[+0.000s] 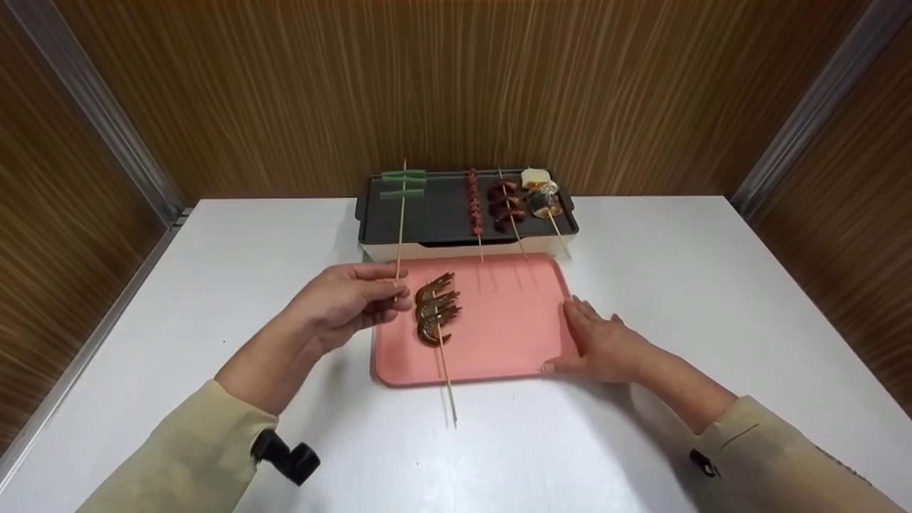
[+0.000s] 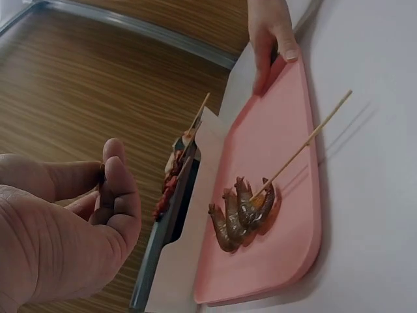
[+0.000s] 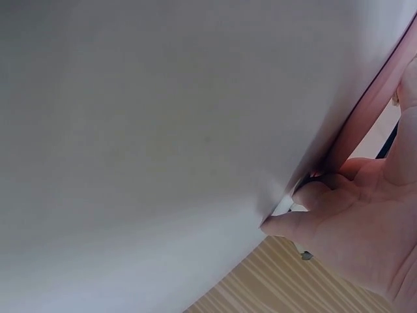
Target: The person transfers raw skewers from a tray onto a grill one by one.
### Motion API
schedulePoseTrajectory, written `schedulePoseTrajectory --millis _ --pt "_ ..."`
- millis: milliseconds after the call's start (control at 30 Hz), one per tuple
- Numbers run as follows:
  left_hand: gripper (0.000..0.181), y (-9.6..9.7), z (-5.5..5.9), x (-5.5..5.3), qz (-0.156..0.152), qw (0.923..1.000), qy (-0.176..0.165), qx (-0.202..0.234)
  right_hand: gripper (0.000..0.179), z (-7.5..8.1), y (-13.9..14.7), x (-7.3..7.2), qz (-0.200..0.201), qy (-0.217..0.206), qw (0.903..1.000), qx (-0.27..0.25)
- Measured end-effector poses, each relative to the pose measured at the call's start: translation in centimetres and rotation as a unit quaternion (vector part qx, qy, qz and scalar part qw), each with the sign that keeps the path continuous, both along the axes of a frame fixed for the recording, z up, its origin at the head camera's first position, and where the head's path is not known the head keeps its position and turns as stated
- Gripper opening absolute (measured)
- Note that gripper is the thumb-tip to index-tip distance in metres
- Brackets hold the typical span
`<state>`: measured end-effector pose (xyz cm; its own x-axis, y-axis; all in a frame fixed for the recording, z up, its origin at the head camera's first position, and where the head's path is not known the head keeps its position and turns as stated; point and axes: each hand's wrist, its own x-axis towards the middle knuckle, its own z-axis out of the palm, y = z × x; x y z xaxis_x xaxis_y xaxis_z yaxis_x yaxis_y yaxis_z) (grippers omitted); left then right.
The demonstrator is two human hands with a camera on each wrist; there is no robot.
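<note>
In the head view my left hand (image 1: 356, 299) pinches the lower end of a bamboo skewer (image 1: 401, 235) between thumb and fingers. Green strips of vegetable (image 1: 402, 184) are threaded on its far part, overlapping the left side of the black grill plate (image 1: 438, 214). Below that hand, a shrimp skewer (image 1: 436, 313) lies on the left of a pink tray (image 1: 509, 335), its stick reaching past the near rim. My right hand (image 1: 605, 342) rests against the tray's near right corner, fingers along the side and thumb at the near edge.
A small sausage skewer (image 1: 475, 206), a dark red skewer (image 1: 507, 203) and a skewer with pale and browned pieces (image 1: 545, 196) lie on the grill's right half. The grill's white base stands behind the tray, before a wood-grain wall (image 1: 456, 85). The table (image 1: 271, 242) is white.
</note>
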<state>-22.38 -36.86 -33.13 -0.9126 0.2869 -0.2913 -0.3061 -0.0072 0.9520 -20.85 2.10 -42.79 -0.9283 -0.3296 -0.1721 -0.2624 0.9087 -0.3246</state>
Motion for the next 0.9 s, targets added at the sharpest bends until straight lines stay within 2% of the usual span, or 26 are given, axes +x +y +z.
schedulePoseTrajectory --millis 200,367,633,900 --pt "0.038 -0.2 0.3 -1.9 0.007 0.9999 0.009 -0.001 0.125 0.0 -0.1 0.0 0.002 0.003 1.0 0.005" --pt "0.036 -0.3 0.0 -3.6 0.016 0.9998 0.007 0.001 0.125 0.0 0.0 0.1 0.002 0.001 1.0 0.003" --pt "0.034 -0.3 -1.3 -6.1 0.033 0.9994 -0.005 0.013 0.126 0.3 0.1 0.0 -0.001 -0.002 1.0 0.004" --pt "0.034 0.0 -3.0 -8.1 0.038 0.9984 -0.023 0.034 0.127 -0.1 0.0 -0.1 -0.005 -0.003 1.0 0.001"
